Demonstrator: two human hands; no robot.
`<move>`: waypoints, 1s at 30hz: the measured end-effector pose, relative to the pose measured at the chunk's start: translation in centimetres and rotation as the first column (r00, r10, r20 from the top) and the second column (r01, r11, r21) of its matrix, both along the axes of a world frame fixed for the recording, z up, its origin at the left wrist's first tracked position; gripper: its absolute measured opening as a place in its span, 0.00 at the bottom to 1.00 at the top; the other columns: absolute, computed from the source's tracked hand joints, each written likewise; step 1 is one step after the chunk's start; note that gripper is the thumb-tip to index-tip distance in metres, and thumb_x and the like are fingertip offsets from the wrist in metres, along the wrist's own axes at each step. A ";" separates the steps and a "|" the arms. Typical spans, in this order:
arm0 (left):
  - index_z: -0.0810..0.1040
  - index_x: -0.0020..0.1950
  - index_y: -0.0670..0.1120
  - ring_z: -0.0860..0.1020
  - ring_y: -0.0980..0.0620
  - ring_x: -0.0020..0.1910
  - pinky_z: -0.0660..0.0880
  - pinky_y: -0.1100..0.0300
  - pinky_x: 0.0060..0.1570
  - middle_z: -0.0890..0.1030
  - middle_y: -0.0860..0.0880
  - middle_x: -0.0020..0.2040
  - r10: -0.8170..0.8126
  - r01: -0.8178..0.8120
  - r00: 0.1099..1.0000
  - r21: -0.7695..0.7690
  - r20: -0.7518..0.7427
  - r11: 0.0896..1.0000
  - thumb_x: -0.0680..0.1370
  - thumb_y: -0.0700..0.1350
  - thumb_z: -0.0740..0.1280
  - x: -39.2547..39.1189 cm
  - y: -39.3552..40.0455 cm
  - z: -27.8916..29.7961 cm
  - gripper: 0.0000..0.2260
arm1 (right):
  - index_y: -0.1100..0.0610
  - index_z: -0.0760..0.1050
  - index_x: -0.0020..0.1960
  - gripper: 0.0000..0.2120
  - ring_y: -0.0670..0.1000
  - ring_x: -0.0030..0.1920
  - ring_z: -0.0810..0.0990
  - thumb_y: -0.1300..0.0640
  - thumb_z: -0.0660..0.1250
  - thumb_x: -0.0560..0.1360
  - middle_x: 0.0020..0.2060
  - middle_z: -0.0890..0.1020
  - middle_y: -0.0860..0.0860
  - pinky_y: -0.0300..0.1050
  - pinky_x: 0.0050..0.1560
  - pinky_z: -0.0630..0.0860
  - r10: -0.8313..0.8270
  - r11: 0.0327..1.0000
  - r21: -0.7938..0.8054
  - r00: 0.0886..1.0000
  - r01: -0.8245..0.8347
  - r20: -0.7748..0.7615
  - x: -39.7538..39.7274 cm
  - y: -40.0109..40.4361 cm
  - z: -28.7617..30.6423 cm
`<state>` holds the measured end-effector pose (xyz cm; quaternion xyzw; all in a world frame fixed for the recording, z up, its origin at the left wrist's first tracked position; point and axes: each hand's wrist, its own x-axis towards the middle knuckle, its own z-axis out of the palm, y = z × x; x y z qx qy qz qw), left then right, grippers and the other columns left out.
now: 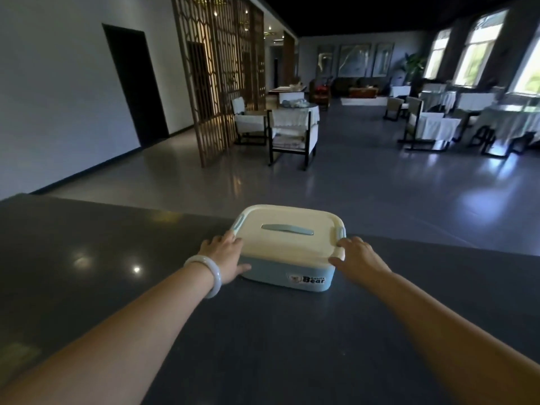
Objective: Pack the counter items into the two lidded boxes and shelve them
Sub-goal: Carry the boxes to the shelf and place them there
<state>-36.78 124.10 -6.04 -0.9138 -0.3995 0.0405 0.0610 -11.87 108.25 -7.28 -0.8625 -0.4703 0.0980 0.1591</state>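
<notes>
A dark, glossy counter (87, 258) fills the lower half of the frame, seen from above and behind two bare forearms that reach forward from the bottom corners. A single lidded box (287, 252) is set on the counter at centre frame, close to the counter's far edge. The box has a pale blue body and a cream lid (286, 238), which is seated on the body. A grey-blue handle (287, 229) lies flat in the middle of the lid, and small blue clasps are seen at the lid's left and right ends. A label reading "Bear" (309, 279) is printed on the near face, lower right. The left hand (225, 257) is laid against the box's left end, fingers along the lid's edge and the thumb low on the blue wall; a pale bangle (204, 274) is worn on that wrist. The right hand (358, 255) is laid on the lid's near right corner, fingers spread over the rim. The box is grasped between both hands. Beyond the counter, in the upper half, a dim dining hall is shown: a grey floor, a wooden lattice screen (222, 74) at upper left, white-covered chairs (292, 133) at centre and right, and bright windows (479, 51) at upper right.
</notes>
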 end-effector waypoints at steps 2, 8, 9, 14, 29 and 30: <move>0.67 0.66 0.47 0.72 0.43 0.59 0.71 0.48 0.57 0.68 0.47 0.62 0.043 -0.039 0.995 -0.043 0.095 0.998 0.79 0.61 0.59 0.6 2.5 -0.1 0.23 | 0.55 0.65 0.72 0.27 0.59 0.67 0.68 0.46 0.64 0.77 0.66 0.70 0.56 0.53 0.61 0.70 -0.100 0.995 0.027 0.995 0.100 -0.018 0.7 2.0 0.1; 0.64 0.71 0.45 0.73 0.42 0.59 0.72 0.46 0.58 0.67 0.43 0.66 0.220 -0.122 0.932 -0.324 0.287 0.938 0.81 0.60 0.55 3.6 9.2 -2.0 0.25 | 0.59 0.61 0.72 0.29 0.61 0.66 0.70 0.44 0.61 0.78 0.67 0.69 0.58 0.54 0.63 0.70 -0.309 0.949 -0.004 0.932 0.314 -0.189 2.8 7.3 -1.8; 0.63 0.72 0.45 0.74 0.42 0.59 0.72 0.48 0.57 0.67 0.43 0.67 0.238 -0.123 0.923 -0.355 0.303 0.927 0.81 0.60 0.55 4.2 10.2 -2.4 0.25 | 0.59 0.61 0.71 0.29 0.61 0.65 0.70 0.43 0.61 0.78 0.67 0.69 0.58 0.53 0.62 0.70 -0.336 0.940 -0.004 0.919 0.342 -0.209 3.2 8.0 -2.2; 0.47 0.79 0.50 0.69 0.39 0.67 0.71 0.46 0.61 0.58 0.43 0.75 0.323 -0.147 0.902 -0.498 0.287 0.855 0.81 0.62 0.53 7.3 14.0 -4.4 0.31 | 0.55 0.59 0.72 0.30 0.61 0.60 0.74 0.40 0.60 0.77 0.63 0.72 0.59 0.52 0.55 0.72 -0.394 0.914 -0.004 0.887 0.405 -0.242 5.1 9.7 -4.4; 0.65 0.55 0.40 0.71 0.46 0.37 0.65 0.52 0.36 0.72 0.45 0.42 0.462 -0.274 0.795 -0.447 0.393 0.851 0.83 0.54 0.48 5.6 11.7 -7.6 0.18 | 0.59 0.74 0.55 0.24 0.48 0.37 0.76 0.38 0.62 0.75 0.40 0.77 0.51 0.42 0.31 0.67 -0.470 0.812 0.076 0.725 0.579 -0.504 3.6 6.8 -6.8; 0.65 0.54 0.41 0.72 0.47 0.35 0.65 0.52 0.34 0.73 0.45 0.41 0.463 -0.272 0.795 -0.452 0.392 0.850 0.83 0.54 0.48 5.1 10.9 -7.7 0.17 | 0.58 0.74 0.55 0.24 0.48 0.37 0.75 0.38 0.62 0.75 0.39 0.77 0.51 0.42 0.31 0.67 -0.474 0.809 0.073 0.720 0.583 -0.506 3.0 6.0 -6.8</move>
